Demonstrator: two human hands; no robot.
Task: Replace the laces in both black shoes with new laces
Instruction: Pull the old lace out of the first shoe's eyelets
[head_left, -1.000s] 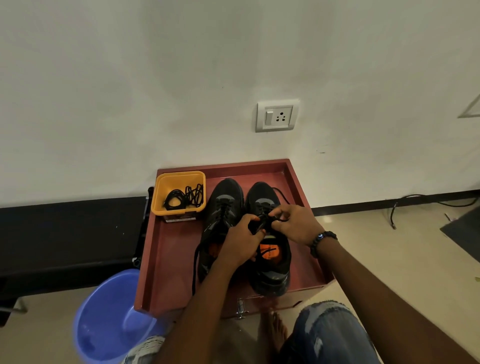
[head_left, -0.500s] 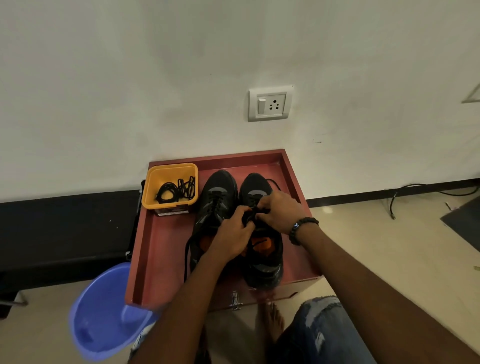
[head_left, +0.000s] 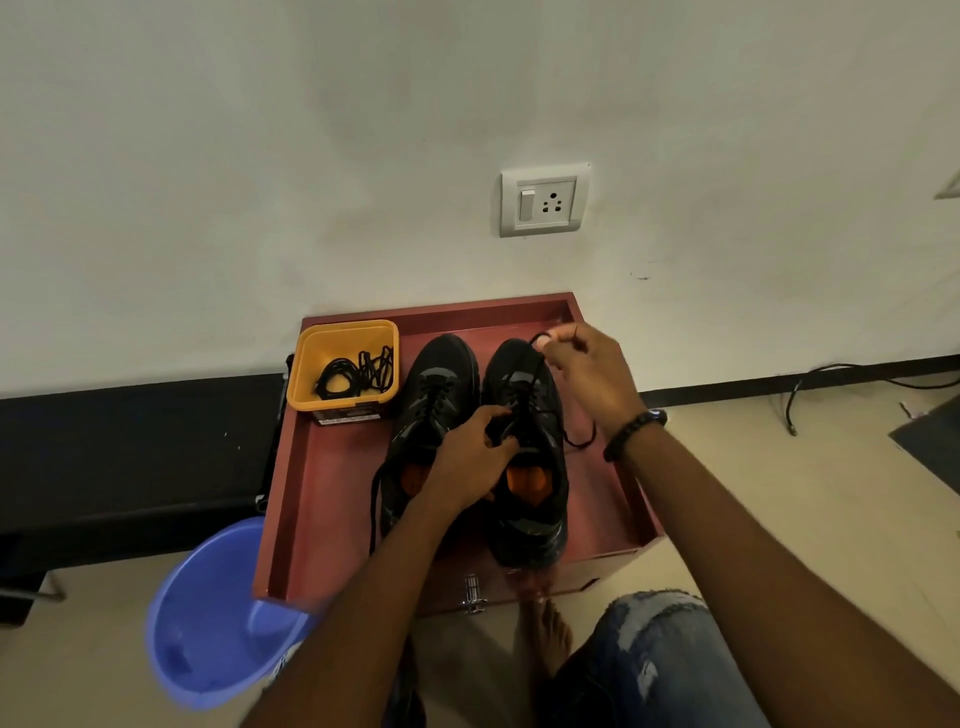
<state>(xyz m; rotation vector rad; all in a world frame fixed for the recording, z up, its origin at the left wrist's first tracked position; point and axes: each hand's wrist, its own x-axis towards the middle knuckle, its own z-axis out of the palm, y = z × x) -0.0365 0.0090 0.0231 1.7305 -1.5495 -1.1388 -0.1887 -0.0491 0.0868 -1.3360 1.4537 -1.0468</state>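
Two black shoes stand side by side in a dark red tray (head_left: 322, 509), toes toward the wall. My left hand (head_left: 470, 460) grips the tongue area of the right shoe (head_left: 530, 514). My right hand (head_left: 582, 374) pinches that shoe's black lace (head_left: 530, 374) and holds it stretched out past the toe; a loose loop of the lace hangs near my wrist. The left shoe (head_left: 436, 384) has its lace in, with one end trailing down its left side. A yellow tub (head_left: 343, 335) at the tray's back left holds coiled black laces (head_left: 353, 374).
A blue plastic basin (head_left: 208, 618) sits on the floor at the tray's front left corner. A wall with a socket (head_left: 543, 200) rises right behind the tray. My bare foot (head_left: 545, 634) and denim knee (head_left: 649, 660) are below the tray front. A cable (head_left: 831, 374) lies on the floor at right.
My right hand moved from the middle of the right shoe up past its toe, drawing the lace out. The left hand stayed on the shoe.
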